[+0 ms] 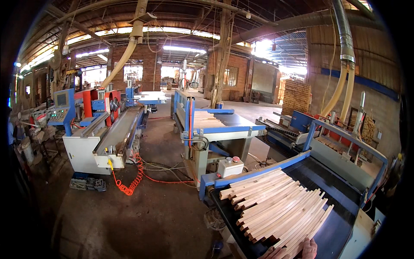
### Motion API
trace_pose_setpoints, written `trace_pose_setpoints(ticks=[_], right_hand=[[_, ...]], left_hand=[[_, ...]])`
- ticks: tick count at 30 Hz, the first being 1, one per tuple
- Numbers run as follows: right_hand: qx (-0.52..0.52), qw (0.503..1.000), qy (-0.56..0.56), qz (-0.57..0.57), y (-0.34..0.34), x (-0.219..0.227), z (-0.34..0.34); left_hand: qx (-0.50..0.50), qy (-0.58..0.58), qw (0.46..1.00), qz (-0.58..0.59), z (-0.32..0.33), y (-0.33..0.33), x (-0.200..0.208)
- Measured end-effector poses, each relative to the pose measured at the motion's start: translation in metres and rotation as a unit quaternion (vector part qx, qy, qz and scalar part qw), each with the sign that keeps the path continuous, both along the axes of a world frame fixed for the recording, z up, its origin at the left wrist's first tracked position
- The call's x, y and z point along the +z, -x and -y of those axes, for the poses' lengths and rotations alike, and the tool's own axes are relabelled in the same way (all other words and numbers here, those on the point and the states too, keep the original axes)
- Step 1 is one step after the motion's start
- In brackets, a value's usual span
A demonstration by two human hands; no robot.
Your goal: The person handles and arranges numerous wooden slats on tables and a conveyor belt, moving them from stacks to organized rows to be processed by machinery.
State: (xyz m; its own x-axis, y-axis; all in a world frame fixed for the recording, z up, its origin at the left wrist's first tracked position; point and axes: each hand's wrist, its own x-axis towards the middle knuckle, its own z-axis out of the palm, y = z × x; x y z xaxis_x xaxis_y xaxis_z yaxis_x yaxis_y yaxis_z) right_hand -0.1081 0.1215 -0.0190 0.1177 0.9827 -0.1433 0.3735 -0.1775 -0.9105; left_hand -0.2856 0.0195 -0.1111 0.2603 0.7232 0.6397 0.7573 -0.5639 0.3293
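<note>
Many pale wooden strips [276, 203] lie side by side on the black conveyor belt [340, 207] of a blue-framed machine. Their ends are uneven, and some strips sit further back than others. At the lower edge of the view, my left hand [274, 253] is against the near strips with its fingers curled on them. Close to its right, my right hand [309, 249] grips the outer side of the same near strips, so a few of them are between both hands. The wrists and much of both hands are cut off by the frame.
A small control box [230, 167] with buttons stands at the belt's corner. Beyond is another blue-framed table [224, 119] with strips. To the left stands a long machine [116, 134] with a control panel [63, 108]; a coiled orange hose [129, 188] and cables cross the floor.
</note>
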Motion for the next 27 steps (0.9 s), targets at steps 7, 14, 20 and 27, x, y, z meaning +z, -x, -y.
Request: trace_pose_setpoints(ticks=[7, 14, 20, 27], right_hand=[[-0.01, 1.0, -0.029, 0.005, -0.01, -0.013, -0.017], [-0.143, 0.948, -0.056, -0.278, -0.016, -0.037, -0.007], [-0.013, 0.948, -0.144, -0.282, -0.023, -0.031, 0.006], [0.07, 0.983, 0.074, -0.155, -0.102, -0.021, 0.116]], left_hand=[[0.013, 0.14, 0.989, -0.035, -0.015, -0.016, 0.028], [-0.032, 0.084, 0.995, 0.051, 0.012, -0.002, 0.039], [-0.189, 0.016, 0.974, 0.124, 0.073, -0.015, 0.068], [-0.449, 0.001, 0.869, 0.209, 0.11, -0.1, 0.089]])
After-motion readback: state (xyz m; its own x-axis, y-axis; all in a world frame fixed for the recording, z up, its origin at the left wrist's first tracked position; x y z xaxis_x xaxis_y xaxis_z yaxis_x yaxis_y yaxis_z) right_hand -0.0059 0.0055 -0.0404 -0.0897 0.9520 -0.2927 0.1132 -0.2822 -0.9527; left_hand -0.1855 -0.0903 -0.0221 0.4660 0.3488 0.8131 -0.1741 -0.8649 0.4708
